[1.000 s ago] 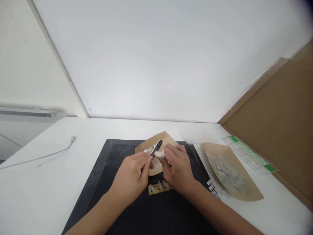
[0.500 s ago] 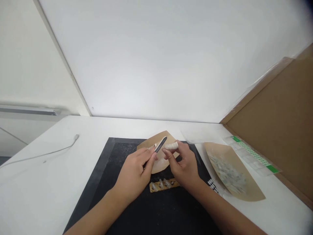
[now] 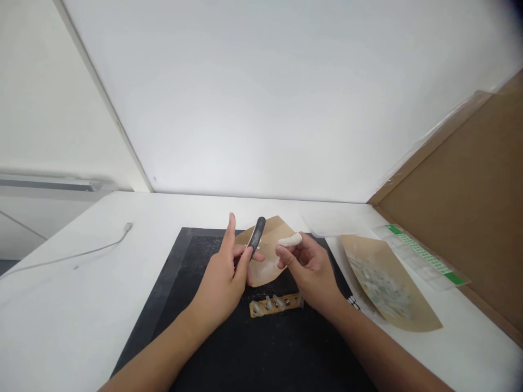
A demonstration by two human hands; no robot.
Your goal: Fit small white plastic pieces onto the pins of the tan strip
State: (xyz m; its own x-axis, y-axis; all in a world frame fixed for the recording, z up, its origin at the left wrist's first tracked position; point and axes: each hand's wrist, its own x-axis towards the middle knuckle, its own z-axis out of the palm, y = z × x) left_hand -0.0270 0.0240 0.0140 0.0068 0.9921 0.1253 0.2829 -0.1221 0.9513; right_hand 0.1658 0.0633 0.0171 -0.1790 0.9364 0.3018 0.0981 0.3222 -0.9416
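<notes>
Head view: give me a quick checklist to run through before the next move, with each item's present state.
1. Dark file gripped in the left hand: ok, held at its lower end, index finger raised off it.
2. White finger cover in place at the right hand: ok.
3. File touching the white cover: not ok, a gap shows between them.
4. Small piece pinched in the right fingertips: cannot tell, too small to make out.
5. Yellowish strip lying on the black mat: ok, near the right hand.
6. Clear pieces at hand in the right-side paper tray: ok.
</notes>
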